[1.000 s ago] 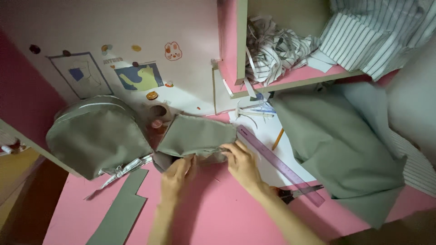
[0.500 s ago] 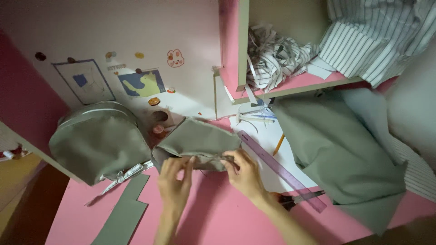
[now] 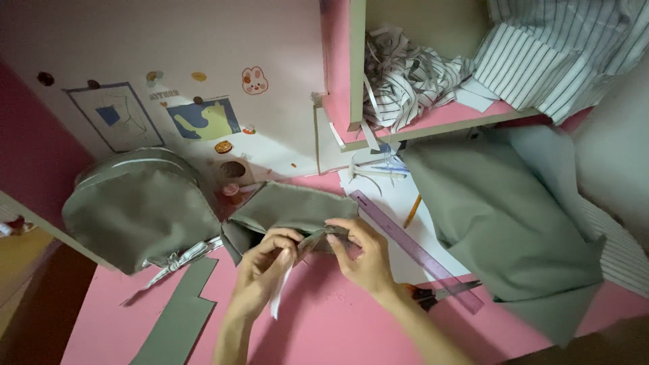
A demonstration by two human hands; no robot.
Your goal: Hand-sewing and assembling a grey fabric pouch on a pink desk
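Fingers of your left hand (image 3: pixel 265 260) and right hand (image 3: pixel 362 253) pinch the grey-green fabric piece (image 3: pixel 291 209) at centre frame. A purple ruler (image 3: pixel 412 247) lies just right of it.

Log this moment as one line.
left hand: pinching fabric edge | right hand: gripping same olive fabric piece | purple ruler beside | pink table
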